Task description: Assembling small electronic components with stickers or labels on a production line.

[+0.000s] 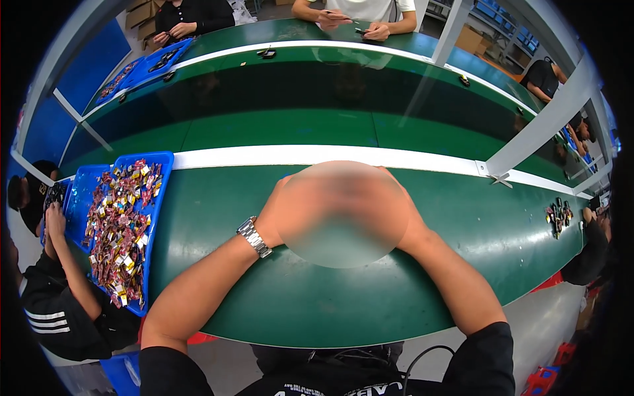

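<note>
Green table (pixel 330 303) surface at the frame centre is being used as support: the left hand (pixel 297 211) and right hand (pixel 389 211) are being brought together there, blurred, so their grip cannot be told. Small wrapped pieces are being kept in a blue tray (pixel 162 162) at the left, within reach.

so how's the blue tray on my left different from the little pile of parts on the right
The blue tray holds a big heap of mixed red, gold and silver small packets; the little pile is few, dark pieces. The packets sit contained in the tray; the pile lies bare on the green table. Both rest near the table's ends.
</note>
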Available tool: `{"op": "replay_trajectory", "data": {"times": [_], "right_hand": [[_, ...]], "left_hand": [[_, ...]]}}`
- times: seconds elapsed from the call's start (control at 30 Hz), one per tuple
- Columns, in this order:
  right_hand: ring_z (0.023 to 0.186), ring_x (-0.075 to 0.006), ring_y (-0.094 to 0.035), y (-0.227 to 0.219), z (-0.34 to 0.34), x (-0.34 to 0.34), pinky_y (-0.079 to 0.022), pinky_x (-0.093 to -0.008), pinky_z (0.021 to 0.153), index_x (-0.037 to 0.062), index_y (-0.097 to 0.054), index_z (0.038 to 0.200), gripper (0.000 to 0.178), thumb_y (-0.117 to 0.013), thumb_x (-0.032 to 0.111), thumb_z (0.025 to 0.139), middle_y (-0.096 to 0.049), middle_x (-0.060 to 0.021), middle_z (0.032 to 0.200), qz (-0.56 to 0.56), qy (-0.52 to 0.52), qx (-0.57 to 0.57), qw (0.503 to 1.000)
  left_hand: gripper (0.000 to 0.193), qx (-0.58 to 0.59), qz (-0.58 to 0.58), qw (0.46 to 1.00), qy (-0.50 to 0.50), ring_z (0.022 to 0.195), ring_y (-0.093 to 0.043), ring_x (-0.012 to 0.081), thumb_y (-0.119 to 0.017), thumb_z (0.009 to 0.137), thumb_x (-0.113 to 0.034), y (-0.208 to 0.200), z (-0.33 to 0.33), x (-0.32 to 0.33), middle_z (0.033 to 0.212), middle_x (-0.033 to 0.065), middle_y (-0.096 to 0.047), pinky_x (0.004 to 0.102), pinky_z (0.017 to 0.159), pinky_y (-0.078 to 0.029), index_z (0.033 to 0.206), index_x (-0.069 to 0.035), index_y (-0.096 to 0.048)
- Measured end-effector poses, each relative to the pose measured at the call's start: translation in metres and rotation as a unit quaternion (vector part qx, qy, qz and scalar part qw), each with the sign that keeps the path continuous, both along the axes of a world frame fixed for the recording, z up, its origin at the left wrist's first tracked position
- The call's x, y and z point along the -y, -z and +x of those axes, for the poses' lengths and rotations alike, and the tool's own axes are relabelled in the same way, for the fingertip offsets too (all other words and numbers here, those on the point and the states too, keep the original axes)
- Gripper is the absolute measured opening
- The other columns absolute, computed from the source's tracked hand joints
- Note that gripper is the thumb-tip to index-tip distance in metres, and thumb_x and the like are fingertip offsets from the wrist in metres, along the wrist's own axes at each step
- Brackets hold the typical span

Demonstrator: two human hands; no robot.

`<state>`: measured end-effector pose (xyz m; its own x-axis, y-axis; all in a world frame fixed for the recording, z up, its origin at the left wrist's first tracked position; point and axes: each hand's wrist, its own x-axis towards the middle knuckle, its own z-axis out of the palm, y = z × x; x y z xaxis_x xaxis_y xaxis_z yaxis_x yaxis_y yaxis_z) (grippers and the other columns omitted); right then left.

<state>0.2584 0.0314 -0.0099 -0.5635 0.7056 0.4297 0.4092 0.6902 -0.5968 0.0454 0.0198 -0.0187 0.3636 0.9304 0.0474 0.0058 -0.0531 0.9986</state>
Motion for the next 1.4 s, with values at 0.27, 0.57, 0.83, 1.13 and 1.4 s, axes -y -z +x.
{"op": "replay_trajectory", "data": {"times": [0.27, 0.57, 0.83, 1.13, 1.4], "right_hand": [[0.103, -0.0252, -0.059, 0.003, -0.001, -0.003, -0.052, -0.0355, 0.084, 0.0062, -0.071, 0.093, 0.011, -0.074, 0.008, 0.083, -0.062, -0.0069, 0.117, -0.057, 0.003, -0.070, 0.996], [0.105, -0.0276, -0.061, 0.000, 0.001, -0.005, -0.051, -0.0382, 0.088, 0.0028, -0.070, 0.091, 0.011, -0.074, 0.010, 0.083, -0.063, -0.0088, 0.116, -0.071, 0.006, -0.056, 0.996], [0.104, -0.0249, -0.062, 0.004, 0.003, -0.006, -0.051, -0.0347, 0.088, 0.0044, -0.071, 0.090, 0.010, -0.075, 0.007, 0.082, -0.063, -0.0072, 0.116, -0.097, -0.036, -0.101, 0.990], [0.100, -0.0253, -0.060, 0.006, -0.005, 0.001, -0.051, -0.0363, 0.088, 0.0057, -0.071, 0.088, 0.009, -0.075, 0.007, 0.079, -0.062, -0.0068, 0.113, -0.049, 0.012, -0.092, 0.994], [0.103, -0.0256, -0.060, 0.011, -0.016, 0.005, -0.051, -0.0373, 0.085, 0.0076, -0.073, 0.089, 0.010, -0.074, 0.007, 0.080, -0.063, -0.0057, 0.113, 0.021, 0.076, -0.108, 0.991]], "left_hand": [[0.029, 0.038, -0.013, 0.998, 0.052, 0.103, -0.066, 0.0201, -0.054, 0.096, 0.001, 0.001, -0.007, -0.003, 0.118, 0.0131, -0.062, 0.0319, 0.086, -0.060, 0.125, 0.002, -0.060], [0.017, 0.008, 0.024, 0.998, 0.064, 0.100, -0.067, 0.0196, -0.061, 0.094, 0.002, 0.004, -0.008, -0.005, 0.112, 0.0121, -0.065, 0.0308, 0.086, -0.059, 0.109, 0.004, -0.068], [0.011, 0.026, -0.040, 0.997, 0.059, 0.092, -0.068, 0.0162, -0.065, 0.092, 0.000, 0.001, -0.010, -0.005, 0.100, 0.0105, -0.067, 0.0292, 0.082, -0.058, 0.102, 0.004, -0.061], [0.024, 0.051, -0.032, 0.998, 0.028, 0.099, -0.067, 0.0163, -0.058, 0.094, 0.003, -0.006, -0.001, 0.000, 0.115, 0.0136, -0.061, 0.0285, 0.086, -0.058, 0.118, 0.003, -0.059], [0.034, 0.064, -0.025, 0.997, 0.037, 0.105, -0.065, 0.0214, -0.056, 0.095, 0.000, 0.001, -0.006, -0.005, 0.125, 0.0170, -0.057, 0.0354, 0.091, -0.059, 0.129, 0.002, -0.048]]}}
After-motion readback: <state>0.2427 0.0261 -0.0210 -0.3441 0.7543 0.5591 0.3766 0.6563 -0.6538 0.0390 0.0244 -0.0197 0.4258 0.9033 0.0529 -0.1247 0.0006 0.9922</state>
